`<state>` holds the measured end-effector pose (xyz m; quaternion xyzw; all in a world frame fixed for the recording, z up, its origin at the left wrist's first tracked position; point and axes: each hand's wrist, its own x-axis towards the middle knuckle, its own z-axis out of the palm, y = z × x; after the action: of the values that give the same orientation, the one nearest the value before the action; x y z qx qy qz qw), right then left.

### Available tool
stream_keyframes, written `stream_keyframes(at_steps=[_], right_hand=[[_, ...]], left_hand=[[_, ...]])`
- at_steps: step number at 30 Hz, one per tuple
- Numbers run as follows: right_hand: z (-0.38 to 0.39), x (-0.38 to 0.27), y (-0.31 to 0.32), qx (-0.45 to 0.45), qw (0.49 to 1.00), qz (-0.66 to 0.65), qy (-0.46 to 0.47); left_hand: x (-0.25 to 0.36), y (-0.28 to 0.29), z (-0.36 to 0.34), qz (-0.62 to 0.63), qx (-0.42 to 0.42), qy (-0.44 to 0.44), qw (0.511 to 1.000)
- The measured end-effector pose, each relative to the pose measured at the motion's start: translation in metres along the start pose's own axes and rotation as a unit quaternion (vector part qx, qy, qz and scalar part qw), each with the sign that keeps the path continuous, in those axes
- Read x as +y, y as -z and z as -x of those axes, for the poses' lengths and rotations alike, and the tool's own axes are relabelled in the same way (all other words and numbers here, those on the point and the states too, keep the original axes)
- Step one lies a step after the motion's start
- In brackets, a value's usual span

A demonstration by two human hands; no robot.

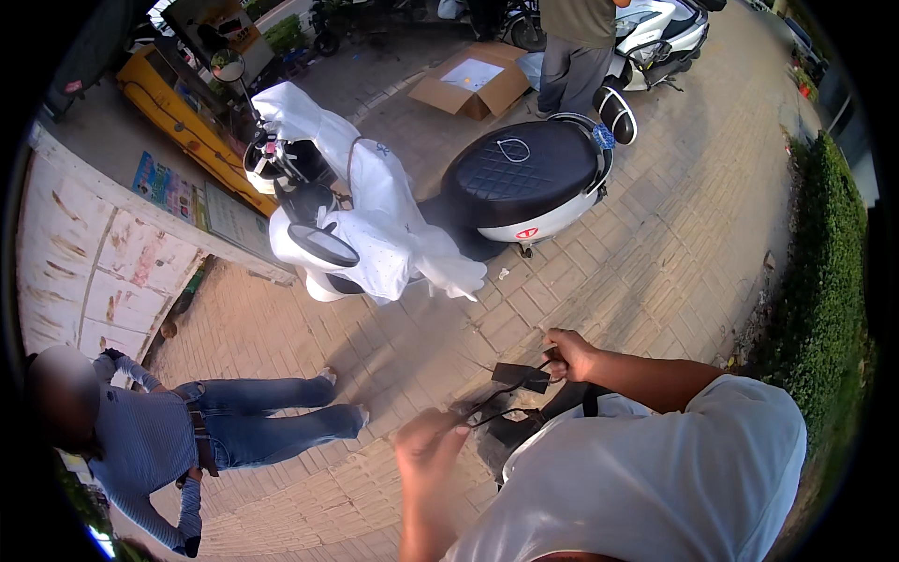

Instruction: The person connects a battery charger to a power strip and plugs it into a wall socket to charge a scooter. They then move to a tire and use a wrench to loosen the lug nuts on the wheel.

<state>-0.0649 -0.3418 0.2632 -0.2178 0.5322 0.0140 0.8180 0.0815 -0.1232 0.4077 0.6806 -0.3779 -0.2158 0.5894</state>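
Observation:
My right hand (569,354) is closed in a pinch on one end of a thin black cord (501,391) in front of my white shirt. The cord bends across to my left hand (433,448), which is blurred by motion; its fingers look closed on the other end. A dark flat rectangular piece (521,377) shows beside the cord, close to my right hand. Whether it is fixed to the cord I cannot tell. Beyond my hands stands a white electric scooter (543,211) with a black quilted seat (524,169) and a white cover (370,211) draped over its front.
On the left stands a person in a striped top and jeans (272,412). An open cardboard box (473,80) lies beyond the scooter, near another person's grey trousers (567,75). White metal panels (94,253) are at the left, a hedge (824,281) at the right. Brick paving (646,253) lies between.

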Motion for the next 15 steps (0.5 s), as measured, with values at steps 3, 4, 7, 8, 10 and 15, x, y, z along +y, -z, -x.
stream_keyframes(at_steps=[3, 4, 7, 8, 10, 15], right_hand=[[0.031, -0.004, 0.06, -0.205, 0.978, -0.028, 0.035], [0.056, -0.012, 0.08, -0.265, 0.96, 0.044, 0.072], [0.142, -0.077, 0.122, -0.399, 0.863, 0.194, 0.241], [0.171, -0.104, 0.132, -0.413, 0.828, 0.202, 0.32], [0.227, -0.164, 0.147, -0.448, 0.766, 0.175, 0.427], [0.292, -0.317, 0.119, -0.485, 0.737, -0.001, 0.471]], left_hand=[[0.04, -0.068, -0.035, -0.101, -0.011, -0.137, 0.985], [0.06, -0.09, -0.048, -0.109, 0.022, -0.144, 0.983], [0.111, -0.148, -0.104, -0.057, 0.092, -0.196, 0.975], [0.13, -0.172, -0.129, -0.011, 0.116, -0.189, 0.975], [0.144, -0.194, -0.18, 0.004, 0.132, -0.181, 0.975], [0.144, -0.231, -0.229, 0.086, 0.044, -0.117, 0.988]])
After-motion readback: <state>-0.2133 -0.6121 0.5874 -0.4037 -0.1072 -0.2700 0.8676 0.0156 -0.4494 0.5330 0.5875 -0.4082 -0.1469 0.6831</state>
